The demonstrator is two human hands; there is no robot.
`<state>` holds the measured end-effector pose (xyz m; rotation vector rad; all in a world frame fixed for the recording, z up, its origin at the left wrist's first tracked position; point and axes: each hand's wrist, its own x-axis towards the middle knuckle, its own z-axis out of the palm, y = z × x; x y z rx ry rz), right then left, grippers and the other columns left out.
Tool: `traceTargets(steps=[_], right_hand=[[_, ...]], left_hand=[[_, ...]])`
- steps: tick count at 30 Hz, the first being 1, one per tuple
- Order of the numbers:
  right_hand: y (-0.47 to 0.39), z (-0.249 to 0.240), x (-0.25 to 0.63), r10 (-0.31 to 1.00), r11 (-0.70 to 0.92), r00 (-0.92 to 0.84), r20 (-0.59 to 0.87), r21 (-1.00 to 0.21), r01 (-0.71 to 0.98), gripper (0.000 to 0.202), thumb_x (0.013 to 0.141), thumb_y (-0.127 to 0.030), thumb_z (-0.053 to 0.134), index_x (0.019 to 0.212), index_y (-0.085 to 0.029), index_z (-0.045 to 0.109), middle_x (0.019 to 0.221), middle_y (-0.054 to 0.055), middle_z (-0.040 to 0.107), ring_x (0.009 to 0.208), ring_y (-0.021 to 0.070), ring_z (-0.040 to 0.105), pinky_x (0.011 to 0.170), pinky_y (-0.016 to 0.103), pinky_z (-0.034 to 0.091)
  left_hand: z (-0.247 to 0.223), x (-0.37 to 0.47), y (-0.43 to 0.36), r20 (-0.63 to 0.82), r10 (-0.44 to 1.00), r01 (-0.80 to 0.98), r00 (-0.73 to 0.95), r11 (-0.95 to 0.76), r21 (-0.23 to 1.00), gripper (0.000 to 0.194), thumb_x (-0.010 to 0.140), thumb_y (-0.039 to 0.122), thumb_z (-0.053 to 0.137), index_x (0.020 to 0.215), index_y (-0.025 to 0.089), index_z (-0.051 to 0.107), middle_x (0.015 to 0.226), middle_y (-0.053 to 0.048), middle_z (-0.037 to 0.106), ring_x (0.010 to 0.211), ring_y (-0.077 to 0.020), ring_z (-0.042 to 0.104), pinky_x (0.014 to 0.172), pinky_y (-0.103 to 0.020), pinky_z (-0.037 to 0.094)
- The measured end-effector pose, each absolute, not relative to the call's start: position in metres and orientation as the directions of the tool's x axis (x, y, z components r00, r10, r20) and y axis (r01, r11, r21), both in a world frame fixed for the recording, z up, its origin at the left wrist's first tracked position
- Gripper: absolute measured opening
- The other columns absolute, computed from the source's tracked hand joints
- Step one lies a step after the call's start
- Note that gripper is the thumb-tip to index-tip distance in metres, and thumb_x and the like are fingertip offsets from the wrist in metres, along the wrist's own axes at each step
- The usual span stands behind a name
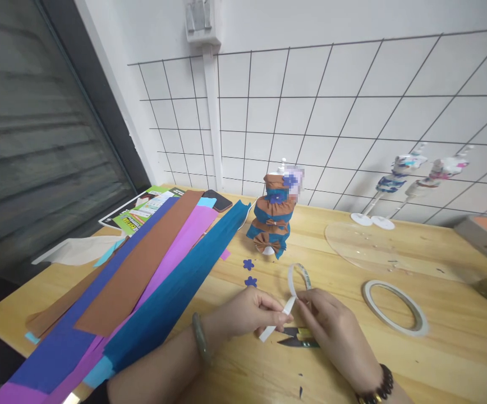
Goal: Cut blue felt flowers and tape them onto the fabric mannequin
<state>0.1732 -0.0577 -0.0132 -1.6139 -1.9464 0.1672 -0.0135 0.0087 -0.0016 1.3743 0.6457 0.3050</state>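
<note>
My left hand [258, 311] pinches a white strip of tape [267, 332] between thumb and fingers, its short end hanging down. Close beside it, my right hand [331, 328] is closed on the same strip, which curls up behind the fingers in a loop with faint print on it. Under the right hand lies a pair of thread snips [296, 338], partly covered. Beyond the hands stands a small dress form [275, 213] wrapped in brown and teal crepe paper with bows and blue flowers. Two loose blue paper flowers [251, 281] rest in front of it.
Long crepe paper strips [142, 269] in several colours cover the table's left side, near a phone [218, 201]. A tape roll [395, 307] lies at right. Behind it are a clear round sheet [353, 247], two white stands [372, 210] and a box [483, 235].
</note>
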Motion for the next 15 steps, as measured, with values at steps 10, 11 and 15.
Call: traceTargets(steps=[10, 11, 15], right_hand=[[-0.0557, -0.0137, 0.1766, 0.976, 0.109, 0.008, 0.217, -0.518, 0.848, 0.023, 0.089, -0.034, 0.039, 0.080, -0.022, 0.057, 0.081, 0.005, 0.062, 0.074, 0.0189, 0.060, 0.065, 0.031, 0.046], [-0.0556, -0.0138, 0.1769, 0.978, 0.096, 0.014, 0.208, -0.507, 0.857, 0.024, 0.089, -0.035, 0.039, 0.079, -0.022, 0.057, 0.079, 0.004, 0.062, 0.072, 0.0189, 0.060, 0.065, 0.031, 0.046], [-0.0550, -0.0162, 0.1781, 0.979, 0.076, 0.024, 0.201, -0.474, 0.877, 0.024, 0.088, -0.036, 0.042, 0.077, -0.022, 0.058, 0.073, 0.003, 0.063, 0.068, 0.0188, 0.060, 0.061, 0.031, 0.046]], left_hand=[[0.0047, -0.0155, 0.0088, -0.281, 0.511, 0.202, 0.812, 0.206, 0.958, 0.037, 0.070, 0.046, 0.061, 0.075, 0.010, 0.069, 0.080, -0.006, 0.066, 0.036, -0.0006, 0.036, 0.038, -0.017, 0.027], [0.0033, -0.0157, 0.0091, -0.299, 0.510, 0.212, 0.807, 0.223, 0.952, 0.038, 0.070, 0.046, 0.061, 0.076, 0.010, 0.069, 0.083, -0.007, 0.066, 0.036, -0.0009, 0.039, 0.038, -0.017, 0.029], [-0.0039, -0.0145, 0.0089, -0.331, 0.487, 0.167, 0.808, 0.349, 0.922, 0.039, 0.067, 0.047, 0.064, 0.077, 0.010, 0.068, 0.076, -0.008, 0.067, 0.054, -0.0094, 0.058, 0.055, -0.021, 0.045]])
